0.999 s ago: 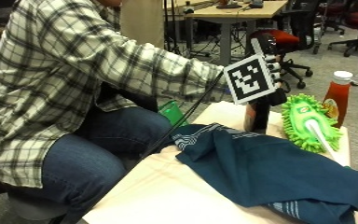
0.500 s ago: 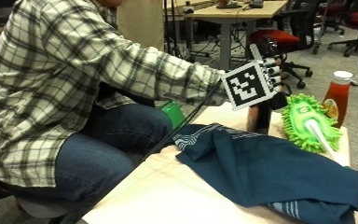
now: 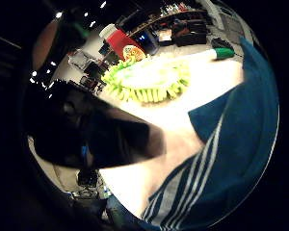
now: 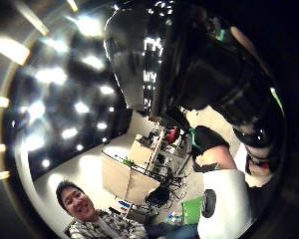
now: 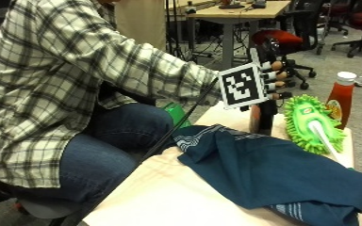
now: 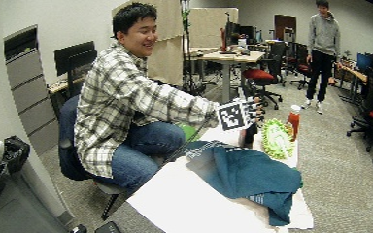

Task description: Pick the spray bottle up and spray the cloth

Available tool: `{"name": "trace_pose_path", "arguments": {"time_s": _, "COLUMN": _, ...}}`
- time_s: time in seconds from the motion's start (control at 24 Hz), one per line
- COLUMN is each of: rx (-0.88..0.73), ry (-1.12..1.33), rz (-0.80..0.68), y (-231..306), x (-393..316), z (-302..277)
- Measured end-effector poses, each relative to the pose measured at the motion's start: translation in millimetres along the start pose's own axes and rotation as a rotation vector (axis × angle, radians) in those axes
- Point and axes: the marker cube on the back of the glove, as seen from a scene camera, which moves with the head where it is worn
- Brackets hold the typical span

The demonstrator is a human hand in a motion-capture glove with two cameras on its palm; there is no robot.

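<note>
A dark spray bottle (image 5: 262, 117) stands upright at the far end of the table, just behind the blue cloth. My gloved right hand (image 5: 275, 80) grips its upper part, fingers curled round the neck. Whether its base rests on the table I cannot tell. The blue cloth (image 5: 275, 174) with white stripes lies crumpled across the middle and right of the table (image 5: 162, 188). In the little finger side palm view the bottle (image 3: 86, 134) is a dark mass close to the palm, with the cloth (image 3: 241, 144) beside it. The bottle's head (image 4: 199, 74) fills the thumb side palm view.
A green fluffy duster (image 5: 313, 125) with a white handle lies right of the bottle. A red ketchup bottle (image 5: 341, 96) stands behind the duster. A green object (image 5: 178, 113) sits by the person's knee at the table's left edge. Office chairs and desks stand beyond.
My hand has shifted slightly toward the person while staying on the bottle. The cloth, duster and ketchup bottle lie where they were.
</note>
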Motion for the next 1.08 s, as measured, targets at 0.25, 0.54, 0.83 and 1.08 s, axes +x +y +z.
{"name": "trace_pose_path", "arguments": {"time_s": 0.25, "rx": -0.076, "ry": 0.091, "rz": 0.033, "y": 17, "x": -2, "z": -24}}
{"name": "trace_pose_path", "arguments": {"time_s": 0.54, "rx": -0.145, "ry": 0.128, "rz": 0.004, "y": 68, "x": -33, "z": -56}}
{"name": "trace_pose_path", "arguments": {"time_s": 0.83, "rx": -0.16, "ry": 0.207, "rz": -0.053, "y": 137, "x": -59, "z": -105}}
{"name": "trace_pose_path", "arguments": {"time_s": 1.08, "rx": -0.167, "ry": 0.402, "rz": -0.04, "y": 213, "x": -60, "z": -159}}
